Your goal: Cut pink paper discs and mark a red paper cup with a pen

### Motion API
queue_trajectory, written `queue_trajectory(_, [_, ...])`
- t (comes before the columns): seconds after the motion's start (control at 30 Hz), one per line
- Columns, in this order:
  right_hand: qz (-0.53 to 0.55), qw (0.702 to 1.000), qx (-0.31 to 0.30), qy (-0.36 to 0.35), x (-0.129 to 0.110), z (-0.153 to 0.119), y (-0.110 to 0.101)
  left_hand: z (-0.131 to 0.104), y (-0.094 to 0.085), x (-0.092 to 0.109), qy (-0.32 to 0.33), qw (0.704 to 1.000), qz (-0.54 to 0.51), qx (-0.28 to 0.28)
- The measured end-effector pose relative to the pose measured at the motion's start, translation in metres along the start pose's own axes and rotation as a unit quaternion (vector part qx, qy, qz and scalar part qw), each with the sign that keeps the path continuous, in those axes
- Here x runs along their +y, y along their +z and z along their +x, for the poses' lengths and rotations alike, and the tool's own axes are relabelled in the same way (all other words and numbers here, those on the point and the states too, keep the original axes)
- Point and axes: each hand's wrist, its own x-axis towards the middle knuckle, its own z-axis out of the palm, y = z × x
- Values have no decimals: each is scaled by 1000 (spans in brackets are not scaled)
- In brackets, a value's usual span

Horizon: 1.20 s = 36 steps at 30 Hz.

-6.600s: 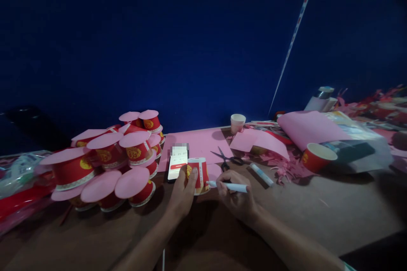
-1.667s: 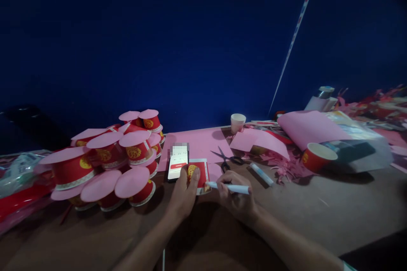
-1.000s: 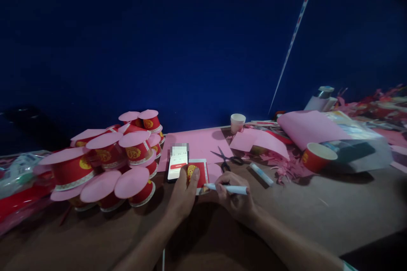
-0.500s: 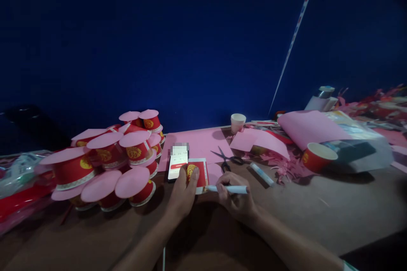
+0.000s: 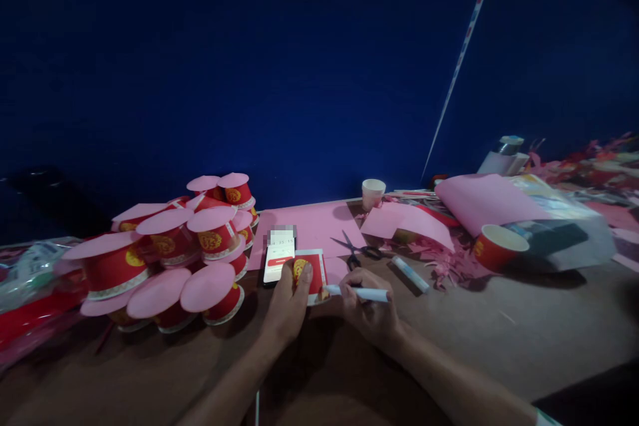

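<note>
My left hand (image 5: 289, 296) is closed round a red paper cup (image 5: 317, 273) with a gold emblem, thumb pressed on its front. White edging shows on the cup's right and lower sides. In my right hand (image 5: 368, 303) is a slim white pen-shaped tube (image 5: 370, 294), pinched between the fingers. Its tip points left and meets the cup's lower right corner. Just behind the left hand lies a phone (image 5: 278, 262) with a lit screen. Dark-handled scissors (image 5: 355, 251) lie spread beyond the right hand, and a clear tube (image 5: 410, 274) rests to its right.
Several red cups with pink paper discs (image 5: 208, 287) are stacked at the left. Pink paper sheets (image 5: 309, 223) lie at the back. A white cup (image 5: 373, 194) stands near the blue partition (image 5: 299, 80). Another red cup (image 5: 500, 247) lies tilted at the right, beside pink paper scraps (image 5: 446, 265).
The tip of the white tube has moved slightly up at the cup's lower right corner, with my right hand. My left hand keeps its hold on the cup.
</note>
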Motion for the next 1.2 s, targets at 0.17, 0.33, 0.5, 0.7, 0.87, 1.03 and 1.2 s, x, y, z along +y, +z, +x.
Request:
queue_trajectory(0.17, [-7, 1000, 0, 5, 1, 0, 1, 1, 1, -2, -2, 1000, 5, -4])
queue_trajectory(0.33, [-11, 1000, 11, 9, -1, 1, 1, 0, 2, -2, -3, 1000, -8, -4])
queue_trajectory(0.5, [-5, 1000, 11, -1, 0, 1, 1, -1, 0, 0, -7, 1000, -5, -10])
queue_trajectory(0.7, [-6, 999, 27, 22, 2, 0, 1, -1, 0, 3, -17, 999, -28, -5])
queue_trajectory(0.87, [5, 1000, 11, 15, 3, -2, 2, -1, 0, 2, -23, 999, -33, -6])
queue_trajectory(1.03, [10, 998, 17, 51, 5, -3, 1, -1, 1, 0, -11, 999, -49, -5])
queue_trajectory(1.2, [7, 1000, 15, 25, 1, -1, 0, 0, 0, 1, -22, 998, -53, 11])
